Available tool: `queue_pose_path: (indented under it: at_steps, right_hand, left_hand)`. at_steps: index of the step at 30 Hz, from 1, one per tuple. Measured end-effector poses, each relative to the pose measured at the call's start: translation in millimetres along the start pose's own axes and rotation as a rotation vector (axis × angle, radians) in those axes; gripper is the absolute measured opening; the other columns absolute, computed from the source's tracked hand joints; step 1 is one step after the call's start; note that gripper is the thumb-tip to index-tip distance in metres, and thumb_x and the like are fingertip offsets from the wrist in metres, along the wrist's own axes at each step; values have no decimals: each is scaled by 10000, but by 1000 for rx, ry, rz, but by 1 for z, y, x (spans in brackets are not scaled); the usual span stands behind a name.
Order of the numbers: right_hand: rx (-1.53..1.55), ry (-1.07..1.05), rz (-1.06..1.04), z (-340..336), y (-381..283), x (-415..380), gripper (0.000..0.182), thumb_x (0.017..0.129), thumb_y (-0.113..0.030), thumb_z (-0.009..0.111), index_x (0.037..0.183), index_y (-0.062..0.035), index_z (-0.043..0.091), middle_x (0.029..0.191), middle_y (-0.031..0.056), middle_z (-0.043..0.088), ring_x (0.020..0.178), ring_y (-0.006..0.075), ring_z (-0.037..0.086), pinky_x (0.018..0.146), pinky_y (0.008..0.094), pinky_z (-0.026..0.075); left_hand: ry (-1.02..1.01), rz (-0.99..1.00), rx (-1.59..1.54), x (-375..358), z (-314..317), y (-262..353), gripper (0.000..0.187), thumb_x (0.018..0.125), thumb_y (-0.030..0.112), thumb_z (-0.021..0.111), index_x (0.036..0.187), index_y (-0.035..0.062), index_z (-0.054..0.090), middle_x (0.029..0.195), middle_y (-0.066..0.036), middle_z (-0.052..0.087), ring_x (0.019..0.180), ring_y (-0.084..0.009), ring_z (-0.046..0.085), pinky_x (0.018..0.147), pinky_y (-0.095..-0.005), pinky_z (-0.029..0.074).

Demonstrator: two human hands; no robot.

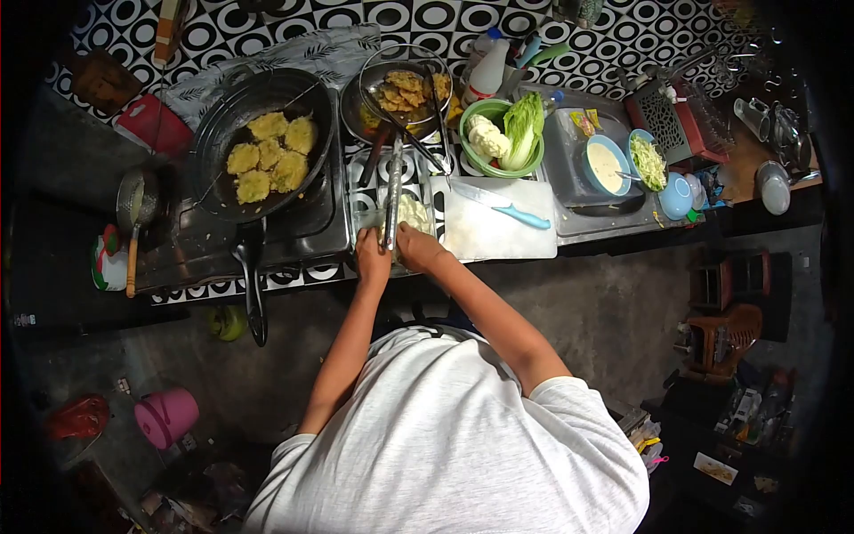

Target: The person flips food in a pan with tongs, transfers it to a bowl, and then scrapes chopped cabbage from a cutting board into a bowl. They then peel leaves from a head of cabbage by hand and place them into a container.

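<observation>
Both hands meet at the counter's front edge, around the lower end of a long metal utensil (393, 191). My left hand (372, 253) is closed just left of it, and my right hand (416, 247) is closed on its right side; what each grips is too small to make out. Pale food (413, 212) lies in a clear container just beyond my right hand. Above, fried pieces (405, 91) rest in a strainer over a bowl. To the right, a knife (520, 216) with a blue handle lies on a white cutting board (480, 233).
A black pan (213, 151) with several fritters sits on the stove at left, its handle (255, 303) jutting past the counter edge. At right are a green basin (538, 165) of vegetables, a blue bowl (607, 165) of batter and a bowl of shredded greens (648, 162).
</observation>
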State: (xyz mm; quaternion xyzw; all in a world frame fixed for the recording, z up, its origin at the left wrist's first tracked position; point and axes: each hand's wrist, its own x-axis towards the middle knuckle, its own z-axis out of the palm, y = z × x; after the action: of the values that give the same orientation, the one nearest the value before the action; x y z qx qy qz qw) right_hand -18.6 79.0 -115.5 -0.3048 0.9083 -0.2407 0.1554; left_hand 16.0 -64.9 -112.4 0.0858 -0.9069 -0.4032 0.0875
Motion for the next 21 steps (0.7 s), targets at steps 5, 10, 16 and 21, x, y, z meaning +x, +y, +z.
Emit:
queue_pose_path:
  at_steps: [5,10,16,21]
  right_hand:
    - [30,138,-36,-42,-16,-4,391,811,-77,606,1161,41,478,1110,233,554,963,390,645,809,443,541]
    - [-127,33,69,-22,-5,1,387,860,-174,584,1170,29,472,1116,242,551,1035,375,625,827,437,536]
    - [-104,-61,111,-9,5,18,358,868,-200,582,1160,-4,512,1085,203,616,963,358,662,805,418,540]
    - [-90,-63,26,-11,16,26,345,818,-112,586,1137,11,534,1201,240,602,1016,375,650,843,430,534]
  left_hand:
    - [30,46,74,-1,-7,4,179,772,129,688,792,-28,605,803,-213,596,797,-432,595,731,-502,477]
    - [-29,-17,43,-3,1,4,260,782,206,695,870,-18,597,876,-217,617,866,-434,604,777,-510,483]
    - [-13,27,65,2,-1,-7,267,816,173,660,995,5,556,873,-217,630,864,-432,609,758,-507,482]
    - [-168,-246,-95,1,-4,1,269,841,178,629,1026,1,548,940,-245,651,926,-435,624,830,-486,487]
